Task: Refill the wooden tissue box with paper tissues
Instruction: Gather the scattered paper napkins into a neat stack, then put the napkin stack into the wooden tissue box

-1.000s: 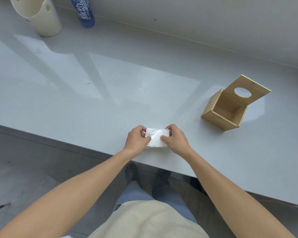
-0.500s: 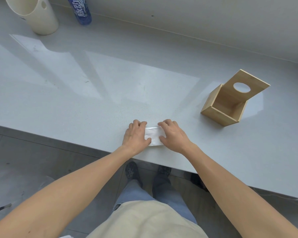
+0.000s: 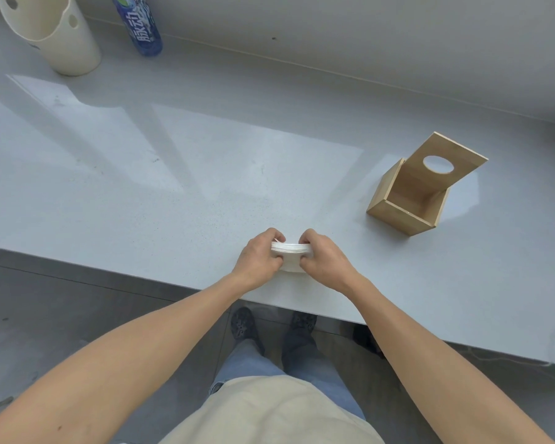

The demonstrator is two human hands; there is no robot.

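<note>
A white stack of paper tissues (image 3: 291,253) is held between both hands near the front edge of the grey counter (image 3: 173,193). My left hand (image 3: 259,258) grips its left end and my right hand (image 3: 323,259) grips its right end, bending the stack upward in the middle. The wooden tissue box (image 3: 407,206) stands to the right and farther back, open, with its lid (image 3: 447,165) tilted up; the lid has an oval hole. The inside of the box looks empty.
A cream cylindrical container (image 3: 50,33) with holes stands at the back left, and a blue bottle (image 3: 141,25) stands beside it against the wall. The counter's front edge runs just below my hands, with floor and my shoes beneath.
The hands were pressing the tissues flat on the counter; now they have curled around the ends and raised the stack, bowing it upward.
</note>
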